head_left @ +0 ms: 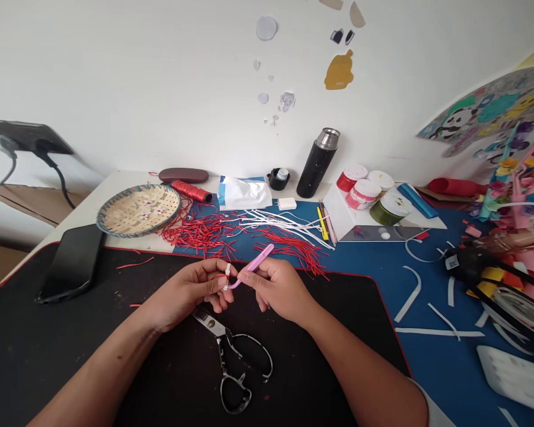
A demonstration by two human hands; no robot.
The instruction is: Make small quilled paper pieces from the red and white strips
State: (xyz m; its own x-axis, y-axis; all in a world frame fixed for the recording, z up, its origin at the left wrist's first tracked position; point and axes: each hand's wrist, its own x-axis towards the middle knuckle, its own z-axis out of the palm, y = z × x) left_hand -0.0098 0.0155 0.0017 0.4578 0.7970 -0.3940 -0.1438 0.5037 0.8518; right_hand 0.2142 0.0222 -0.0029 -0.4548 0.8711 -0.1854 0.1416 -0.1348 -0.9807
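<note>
My left hand (207,287) is closed, pinching a small white piece (228,270) with a bit of red cord at it; its exact kind is too small to make out. In my right hand (278,287) is a pair of pink bent-tip tweezers (261,257), held between thumb and fingers. The tweezers' curved tip reaches to the fingertips of my left hand, by the white piece. Below both hands, scissors (222,332) with worn dark handles lie on the black mat (160,379), blades partly hidden under my left hand.
Behind the hands lie red cord pieces (200,233), white strips (285,220) and a red thread spool (191,191). A woven basket (111,222) and a phone (73,261) are left. A black flask (318,166), jars (390,204) and paper strips (440,332) stand or lie right.
</note>
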